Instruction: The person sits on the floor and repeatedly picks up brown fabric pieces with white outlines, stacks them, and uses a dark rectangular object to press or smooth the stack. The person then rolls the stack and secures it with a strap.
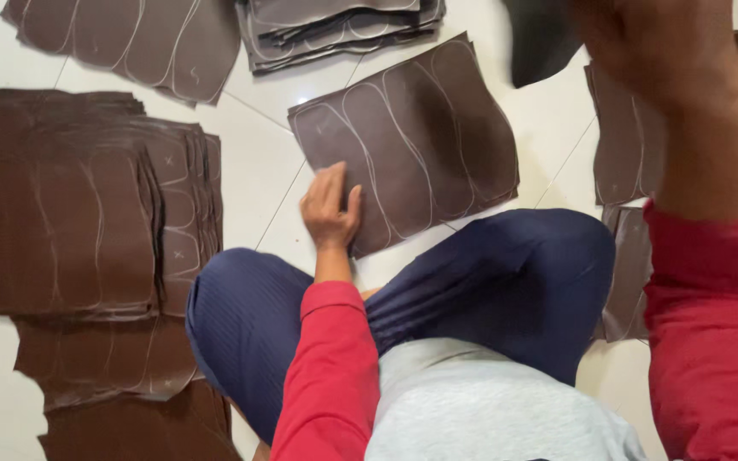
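My left hand (pixel 330 209) lies flat on the near left corner of a brown leather sheet (pixel 420 137) marked with white chalk outlines. The fingers rest on the sheet and do not curl around it. That sheet lies on the white tiled floor just past my crossed legs in blue trousers (pixel 506 273). My right hand (pixel 651 51) is raised close to the camera at the top right, blurred. A dark curved piece (pixel 540 38) shows just left of it, and I cannot tell whether the hand holds it.
A thick stack of brown sheets (pixel 70 205) lies at the left, with more sheets (pixel 104 367) below it. Other marked sheets (pixel 130 38) and a small stack (pixel 339 21) lie at the top. More sheets (pixel 629 145) lie at the right.
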Demonstrator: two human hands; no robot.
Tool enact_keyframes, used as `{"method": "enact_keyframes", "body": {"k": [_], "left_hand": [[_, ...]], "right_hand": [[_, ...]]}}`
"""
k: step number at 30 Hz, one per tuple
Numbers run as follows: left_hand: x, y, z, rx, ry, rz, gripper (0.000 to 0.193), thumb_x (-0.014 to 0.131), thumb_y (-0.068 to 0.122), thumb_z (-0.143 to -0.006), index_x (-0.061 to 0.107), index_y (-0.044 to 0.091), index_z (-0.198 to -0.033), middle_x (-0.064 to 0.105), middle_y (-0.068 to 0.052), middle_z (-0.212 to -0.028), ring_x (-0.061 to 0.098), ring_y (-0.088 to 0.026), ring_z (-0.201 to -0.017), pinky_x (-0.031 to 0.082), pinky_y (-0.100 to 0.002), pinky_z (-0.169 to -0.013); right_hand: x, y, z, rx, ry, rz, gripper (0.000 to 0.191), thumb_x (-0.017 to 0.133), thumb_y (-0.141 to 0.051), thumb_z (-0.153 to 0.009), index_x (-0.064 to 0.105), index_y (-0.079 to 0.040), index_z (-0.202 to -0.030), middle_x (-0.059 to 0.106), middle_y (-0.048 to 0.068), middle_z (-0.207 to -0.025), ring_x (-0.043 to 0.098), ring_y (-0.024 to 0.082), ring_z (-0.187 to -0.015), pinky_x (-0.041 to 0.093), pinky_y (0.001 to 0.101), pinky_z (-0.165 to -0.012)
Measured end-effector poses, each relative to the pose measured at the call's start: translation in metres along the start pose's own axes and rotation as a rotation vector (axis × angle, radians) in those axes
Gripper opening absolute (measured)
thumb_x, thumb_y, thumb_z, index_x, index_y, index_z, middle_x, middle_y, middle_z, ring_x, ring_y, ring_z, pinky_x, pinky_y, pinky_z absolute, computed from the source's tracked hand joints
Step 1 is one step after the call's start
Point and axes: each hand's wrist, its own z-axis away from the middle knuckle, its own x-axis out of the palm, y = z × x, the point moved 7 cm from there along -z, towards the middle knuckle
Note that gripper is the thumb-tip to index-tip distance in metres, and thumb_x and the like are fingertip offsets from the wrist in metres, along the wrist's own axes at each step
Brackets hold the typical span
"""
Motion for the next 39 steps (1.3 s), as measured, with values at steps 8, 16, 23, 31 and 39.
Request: {"method": "enact_keyframes", "body": {"k": [8,16,23,31,39], "left_hand": [[0.064,-0.06,0.005,-1.074,-0.12,1.509,0.061,0.051,0.055,-0.098,0.066,0.008,-0.134,0.068,-0.012,-0.127,0.065,-0.027,-0.118,0.053,-0.041,-0.102],[0.031,-0.059,0.002,-1.061,-0.27,1.564,0.094,0.056,0.075,-0.083,0.055,0.001,-0.141,0.057,-0.016,-0.146,0.059,-0.029,-0.126,0.049,-0.042,-0.1],[-0.062,0.035,-0.055,-0.431,-0.099,0.896,0.048,0.087,0.022,-0.083,0.069,-0.005,-0.119,0.079,-0.012,-0.11,0.075,-0.021,-0.097,0.059,-0.032,-0.089],[-0.049,0.053,-0.016,-0.654,-0.165,0.935,0.047,0.078,0.028,-0.088,0.065,-0.002,-0.122,0.074,-0.013,-0.108,0.069,-0.021,-0.092,0.056,-0.032,-0.079],[-0.002,0.0,0.015,-0.633,-0.097,0.236,0.051,0.083,0.035,-0.081,0.068,0.001,-0.117,0.073,-0.02,-0.111,0.069,-0.036,-0.103,0.053,-0.043,-0.087]], "right_hand": [[0.036,-0.087,0.064,-0.03,-0.205,-0.432,0.028,0.081,-0.005,-0.077,0.079,-0.021,-0.099,0.069,0.003,-0.127,0.061,0.029,-0.125,0.051,0.0427,-0.107],[0.164,-0.06,0.16,0.62,-0.239,-0.572,0.037,0.069,0.006,-0.085,0.08,-0.019,-0.11,0.069,0.008,-0.128,0.067,0.028,-0.115,0.054,0.0367,-0.095],[0.133,-0.013,0.128,0.684,0.271,-1.126,0.034,0.045,0.015,-0.094,0.072,-0.001,-0.107,0.071,0.013,-0.132,0.067,0.02,-0.124,0.054,0.0333,-0.11],[0.189,0.039,0.139,0.944,0.55,-1.976,0.038,0.041,0.004,-0.095,0.062,0.001,-0.127,0.07,0.022,-0.13,0.071,0.025,-0.116,0.061,0.0337,-0.102],[0.286,0.024,0.189,1.265,-0.115,-1.331,0.067,0.086,-0.012,-0.084,0.053,-0.006,-0.141,0.061,0.003,-0.115,0.063,0.015,-0.093,0.056,0.0282,-0.073]]}}
